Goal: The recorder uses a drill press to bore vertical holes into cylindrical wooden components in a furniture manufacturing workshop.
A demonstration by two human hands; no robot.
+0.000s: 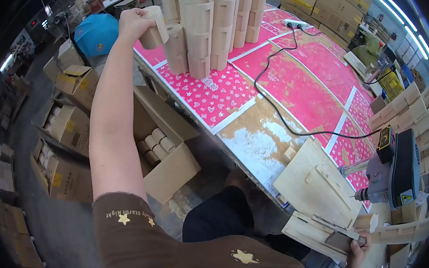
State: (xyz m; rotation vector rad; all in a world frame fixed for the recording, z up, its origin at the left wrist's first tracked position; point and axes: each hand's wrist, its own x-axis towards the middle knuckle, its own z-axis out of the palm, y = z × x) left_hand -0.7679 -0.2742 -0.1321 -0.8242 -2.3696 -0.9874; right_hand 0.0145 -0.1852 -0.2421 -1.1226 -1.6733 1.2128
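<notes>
My left hand (135, 23) is stretched far out and closed around a pale wooden curved piece (155, 26), held against the left side of tall stacks of similar wooden pieces (202, 27) on the table. My right hand (358, 250) sits low at the right, gripping the edge of a flat wooden jig (313, 227) under a mounted power drill (395, 171).
The worktable (255, 127) is covered with pink patterned sheets (299, 80); a black cable (277, 108) runs across it to a white power strip (295, 23). Open cardboard boxes (165, 145) with wooden rolls stand on the floor at left. More wooden parts (412, 119) pile at right.
</notes>
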